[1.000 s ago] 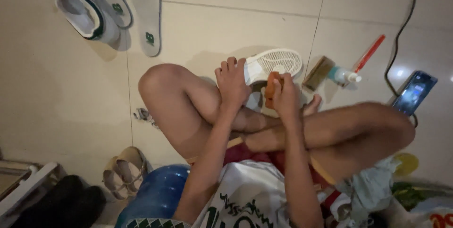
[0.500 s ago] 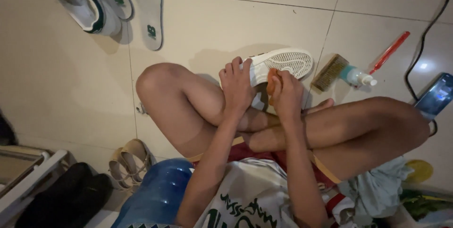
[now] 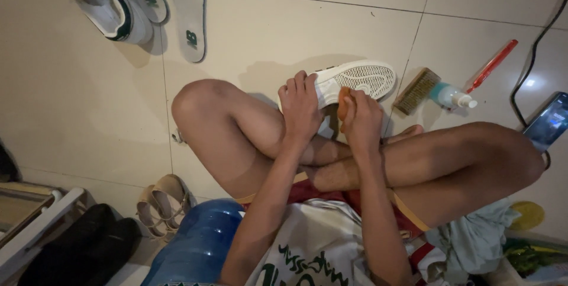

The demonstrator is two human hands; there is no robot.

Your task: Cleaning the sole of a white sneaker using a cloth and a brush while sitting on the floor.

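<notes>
Seated cross-legged on a tiled floor (image 3: 284, 31), a person steadies a white sneaker (image 3: 355, 79) with the left hand (image 3: 300, 105), fingers curled over its heel, while the right hand (image 3: 361, 121) closes around an orange sponge (image 3: 344, 103) pressed against the shoe's side. Just right of the hands lie a scrub brush (image 3: 417, 90), a small bottle (image 3: 451, 95) and a red toothbrush (image 3: 492, 66); a phone (image 3: 547, 121) sits farther right. A hard push could likely slip the loosely braced shoe or send drips toward the phone.

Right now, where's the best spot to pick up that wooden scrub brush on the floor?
Grip the wooden scrub brush across its long sides, coming from above. It lies flat on the tile with the bottle against its right end, so the long edges look freest.
</notes>
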